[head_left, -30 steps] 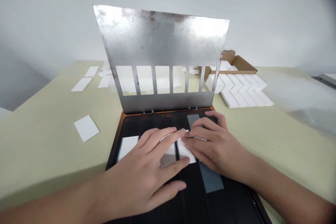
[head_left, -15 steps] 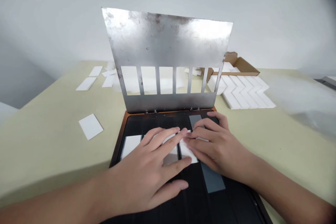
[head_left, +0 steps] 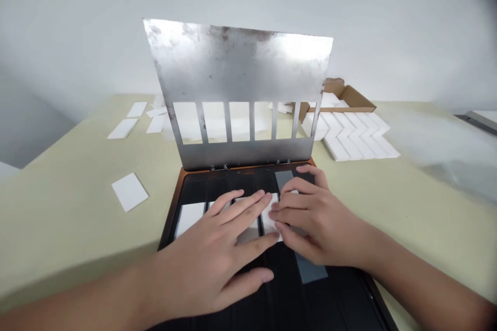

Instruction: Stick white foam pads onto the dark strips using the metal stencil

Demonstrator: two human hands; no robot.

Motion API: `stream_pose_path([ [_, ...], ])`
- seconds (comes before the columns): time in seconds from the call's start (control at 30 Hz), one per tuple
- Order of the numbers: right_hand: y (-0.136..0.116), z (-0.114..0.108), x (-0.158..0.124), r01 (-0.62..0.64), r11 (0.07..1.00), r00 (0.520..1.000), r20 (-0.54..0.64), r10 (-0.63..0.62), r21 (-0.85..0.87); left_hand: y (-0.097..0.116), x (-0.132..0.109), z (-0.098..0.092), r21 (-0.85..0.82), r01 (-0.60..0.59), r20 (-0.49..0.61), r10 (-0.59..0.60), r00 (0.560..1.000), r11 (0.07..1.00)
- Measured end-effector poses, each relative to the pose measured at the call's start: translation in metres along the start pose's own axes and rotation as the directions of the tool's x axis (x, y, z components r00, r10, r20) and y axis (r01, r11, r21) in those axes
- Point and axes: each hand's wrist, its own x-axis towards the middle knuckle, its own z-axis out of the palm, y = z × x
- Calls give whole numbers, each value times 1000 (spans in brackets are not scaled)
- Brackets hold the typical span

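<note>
Your left hand (head_left: pixel 221 248): fingers long, slightly spread, over white cards (head_left: pixel 190 217) in black bed (head_left: pixel 279 300). Your right hand (head_left: pixel 320 220): fingers bunched, tips at near card (head_left: pixel 267 221); can't tell whether they pinch or only press. That card lies in bed between your hands, beside grey strip (head_left: pixel 310 269) running under your right hand. Beyond, windowed metal plate (head_left: pixel 240 70) stands raised, hinged at bed's far edge. On table (head_left: pixel 77 186): loose card (head_left: pixel 130 191) left; box (head_left: pixel 359 98) right, behind white stacks (head_left: pixel 361 139).

The cards (head_left: pixel 190 215) are white, the board (head_left: pixel 287 305) black, the plate (head_left: pixel 236 72) silvery (blotched brown), the table (head_left: pixel 77 186) yellow-green.
</note>
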Motion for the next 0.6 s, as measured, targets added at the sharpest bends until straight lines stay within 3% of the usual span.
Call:
stream_pose_path([
  [0.13, 2, -6, 3, -38, 989, 990, -127, 57, 146, -1, 2, -2, -16, -57, -10, 57, 998, 998],
  [0.3, 29, -16, 12, -144, 977, 913, -361, 191, 155, 6, 20, -2, -16, -65, -31, 65, 997, 998],
  [0.43, 51, -11, 7, -175, 970, 908, -352, 226, 171, 12, 40, 3, 60, -31, -51, 34, 998, 998],
  [0.6, 60, -7, -18, -123, 977, 949, -265, 168, 176, 13, 44, 12, 134, -46, -115, 62, 991, 990],
])
